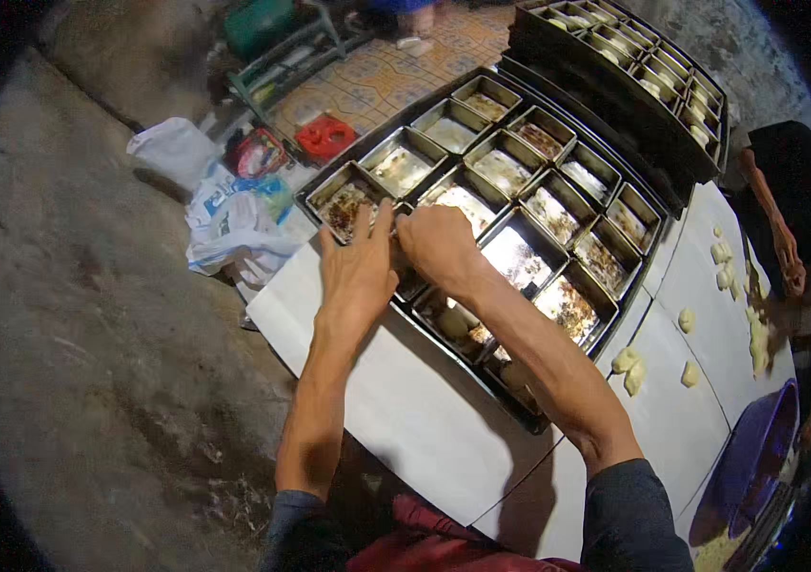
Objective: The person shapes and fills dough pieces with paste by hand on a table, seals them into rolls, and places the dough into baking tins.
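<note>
A large dark tray [463, 367] holds rows of rectangular metal loaf pans with brown, greasy-looking insides. My left hand [358, 272] reaches over its near left corner, fingers spread and stretched onto a loaf pan [344, 200]. Just to the right, my right hand [439, 243] is curled closed above the neighbouring pans, and whatever it may hold is hidden beneath it. Pale dough [458, 324] sits in a pan under my right forearm. Both hands partly cover the pans below them.
The tray rests on a white tabletop [405, 419], with dough pieces [629, 367] and a purple tub [758, 467] at right. Behind are stacked trays of dough-filled pans [606, 105]. Plastic bags [234, 219] and a red object [326, 138] lie left. Another person's hand [789, 262] is at far right.
</note>
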